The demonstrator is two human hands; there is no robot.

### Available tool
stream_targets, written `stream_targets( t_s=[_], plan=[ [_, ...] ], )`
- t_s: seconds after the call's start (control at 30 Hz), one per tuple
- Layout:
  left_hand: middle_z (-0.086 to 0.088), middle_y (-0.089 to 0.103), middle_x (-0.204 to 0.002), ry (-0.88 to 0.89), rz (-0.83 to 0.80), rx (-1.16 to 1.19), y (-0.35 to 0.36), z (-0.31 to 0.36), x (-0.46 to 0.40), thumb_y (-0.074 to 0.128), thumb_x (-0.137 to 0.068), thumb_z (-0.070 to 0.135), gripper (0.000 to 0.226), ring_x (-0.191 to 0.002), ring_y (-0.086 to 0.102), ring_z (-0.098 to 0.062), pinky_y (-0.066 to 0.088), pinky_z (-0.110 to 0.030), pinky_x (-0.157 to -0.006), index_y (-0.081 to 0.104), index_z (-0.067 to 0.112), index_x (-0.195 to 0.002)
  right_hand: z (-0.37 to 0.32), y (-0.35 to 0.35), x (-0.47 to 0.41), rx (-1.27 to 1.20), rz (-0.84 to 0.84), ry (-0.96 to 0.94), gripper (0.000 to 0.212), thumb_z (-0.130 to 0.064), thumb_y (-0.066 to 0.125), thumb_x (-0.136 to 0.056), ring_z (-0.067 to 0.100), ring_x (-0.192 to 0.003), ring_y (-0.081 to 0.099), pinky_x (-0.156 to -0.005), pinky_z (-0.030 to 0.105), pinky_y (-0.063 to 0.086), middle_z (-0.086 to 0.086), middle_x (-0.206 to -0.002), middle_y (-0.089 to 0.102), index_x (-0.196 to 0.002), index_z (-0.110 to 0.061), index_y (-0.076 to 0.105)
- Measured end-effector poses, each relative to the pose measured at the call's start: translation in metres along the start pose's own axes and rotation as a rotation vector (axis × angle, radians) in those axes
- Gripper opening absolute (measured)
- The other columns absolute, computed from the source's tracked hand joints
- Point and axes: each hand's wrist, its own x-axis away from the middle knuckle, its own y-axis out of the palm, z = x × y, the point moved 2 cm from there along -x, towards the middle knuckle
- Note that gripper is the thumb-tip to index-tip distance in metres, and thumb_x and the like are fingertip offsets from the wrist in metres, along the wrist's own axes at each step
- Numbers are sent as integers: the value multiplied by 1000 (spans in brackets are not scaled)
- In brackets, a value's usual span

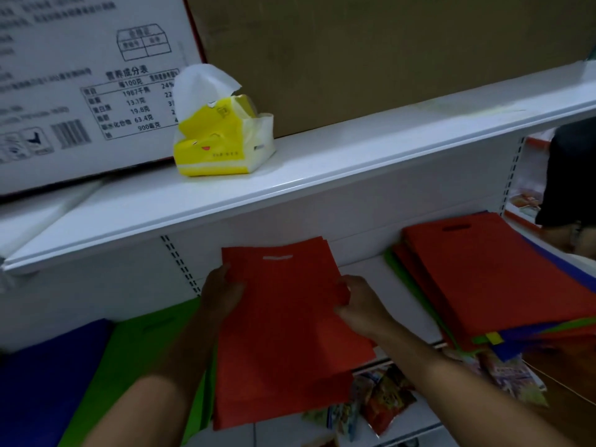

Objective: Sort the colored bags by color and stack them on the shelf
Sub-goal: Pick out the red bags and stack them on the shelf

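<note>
Your left hand and right hand pinch the side edges of the thin red fabric bags, held over the lower white shelf; they look light and floppy, so keep holding both edges.

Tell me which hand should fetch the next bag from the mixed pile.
Probably the right hand. It grips the held red bags' right edge, nearest the mixed pile on the shelf's right side. The left hand holds the far edge, beside the green stack.
</note>
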Motion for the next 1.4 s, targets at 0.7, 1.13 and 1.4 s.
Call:
stream_targets(
  t_s=[0.7, 1.13, 1.4],
  plan=[
    [-7, 26, -156, -32, -70, -308, 37, -31, -25, 61, -89, 45, 57, -140, 30, -29, 30, -45, -114, 46, 22, -139, 38, 45, -54, 471, -315, -124, 83, -56, 49, -93, 24, -148, 6, -119, 41, 12, -1, -162, 0, -155, -28, 1],
    [-12, 51, -137, -28, -118, -125, 33, -35, -15, 60, -93, 26, 55, -62, 41, 5, 39, -10, -46, 41, 12, -143, 36, 57, -57, 502, -314, -77, 80, -54, 47, -95, 26, -148, 8, -119, 47, 18, 1, -163, -2, -156, -25, 4],
    [-9, 40, -149, 85, -162, -234, 21, -21, -13, 59, -92, 41, 58, -123, 50, -25, 43, -29, -93, 42, 17, -142, 32, 41, -45, 431, -207, -81, 74, -55, 49, -93, 26, -146, 18, -116, 47, 25, 0, -161, 13, -154, -31, 14]
  ],
)
